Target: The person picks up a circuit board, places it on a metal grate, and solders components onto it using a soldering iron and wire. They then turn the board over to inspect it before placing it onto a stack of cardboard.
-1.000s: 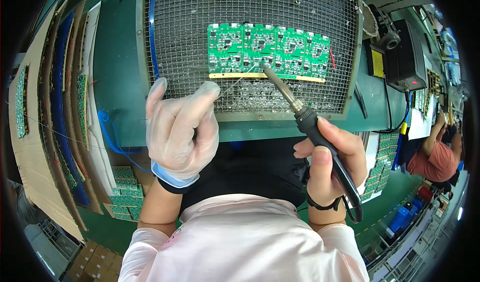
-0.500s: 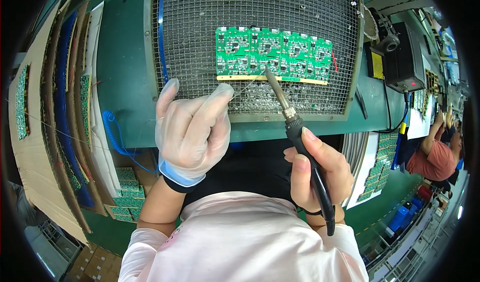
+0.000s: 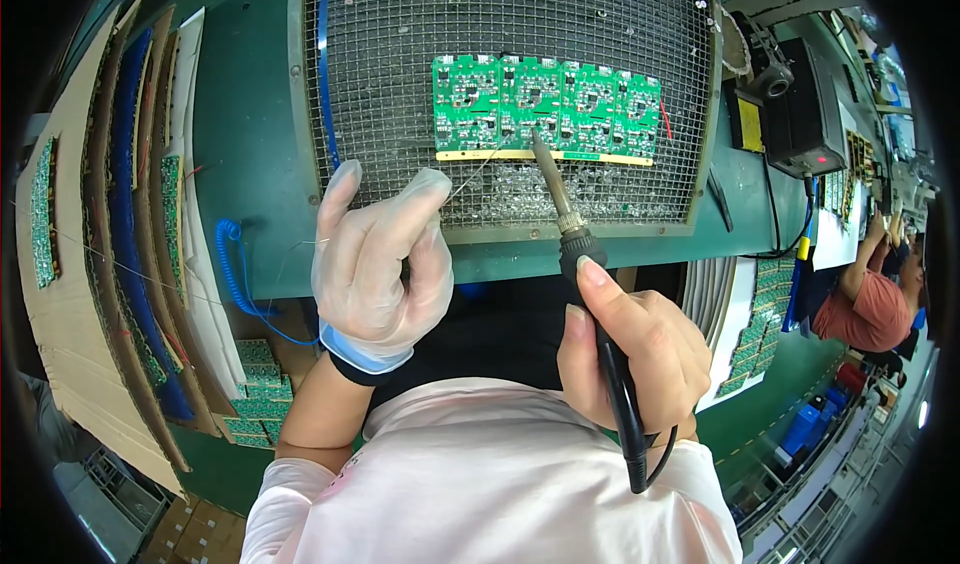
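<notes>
**Iron tip on the board, solder wire fed in from the left**

The green circuit board panel (image 3: 548,109) lies flat on the wire-mesh tray (image 3: 380,89), right of the upper middle of the frame, its pale yellow edge strip facing the person. The soldering iron (image 3: 555,189) reaches up to the panel's lower half, in the second section from the left, while the thin solder wire (image 3: 470,181) slants up from the left toward the same spot. At this scale I can't tell whether the wire's end meets the tip or stops short of it.

Good work here would call for heating pad and lead together, then touching the wire to the heated joint rather than to the iron alone. A short feed seems wise, since small parts crowd the joint; the wire should come away first, the tip just after.

The gloved left hand (image 3: 385,259), at centre left, is back up with its knuckles bent. Its index finger and thumb look pinched together on the wire, though the glove hides part of the grip; the outermost finger is raised clear. The bare right hand (image 3: 640,354), lower right of centre, has its fingers wrapped around the iron's black handle in a pen-like hold, index finger forward, handle sloping down to the lower right.
</notes>
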Demonstrator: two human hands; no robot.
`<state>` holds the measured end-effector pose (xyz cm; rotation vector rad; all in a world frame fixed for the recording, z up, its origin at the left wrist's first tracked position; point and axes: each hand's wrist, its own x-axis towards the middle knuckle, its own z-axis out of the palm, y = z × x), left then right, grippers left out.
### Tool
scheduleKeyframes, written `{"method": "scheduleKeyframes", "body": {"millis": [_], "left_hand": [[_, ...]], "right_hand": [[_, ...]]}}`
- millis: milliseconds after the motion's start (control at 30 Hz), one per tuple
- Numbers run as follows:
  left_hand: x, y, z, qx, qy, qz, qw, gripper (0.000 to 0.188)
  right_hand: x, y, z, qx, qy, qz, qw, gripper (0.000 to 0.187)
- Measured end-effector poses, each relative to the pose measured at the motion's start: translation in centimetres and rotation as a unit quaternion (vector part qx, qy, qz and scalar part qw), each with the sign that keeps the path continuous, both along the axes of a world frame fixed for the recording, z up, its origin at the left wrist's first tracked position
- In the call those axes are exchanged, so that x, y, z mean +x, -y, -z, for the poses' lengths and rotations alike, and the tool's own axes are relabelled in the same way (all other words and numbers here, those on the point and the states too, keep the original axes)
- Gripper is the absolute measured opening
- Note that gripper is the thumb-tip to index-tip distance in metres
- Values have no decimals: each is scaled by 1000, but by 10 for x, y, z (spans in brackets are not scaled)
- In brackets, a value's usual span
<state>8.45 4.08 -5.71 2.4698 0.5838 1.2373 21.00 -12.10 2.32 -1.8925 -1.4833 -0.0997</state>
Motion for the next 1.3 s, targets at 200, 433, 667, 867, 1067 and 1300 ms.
{"method": "scheduleKeyframes", "body": {"millis": [200, 433, 667, 867, 1067, 1300], "left_hand": [[-3, -1, 2, 10, -8, -9, 1000, 35], [3, -1, -1, 16, 2, 5, 1000, 33], [1, -2, 0, 31, 6, -5, 999, 31], [-7, -7, 3, 6, 46, -23, 999, 28], [-7, -7, 3, 0, 43, -22, 999, 26], [-7, -7, 4, 22, 36, -34, 999, 25]], "right_hand": [[4, 20, -4, -97, -89, 55, 990, 33], [96, 23, 27, 260, -88, 205, 939, 27], [101, 18, 29, 113, -103, 273, 950, 28], [22, 17, 12, 177, -266, 53, 946, 27], [6, -2, 12, 57, -240, 17, 969, 31], [7, -6, 7, 30, -230, 33, 972, 25]]}}
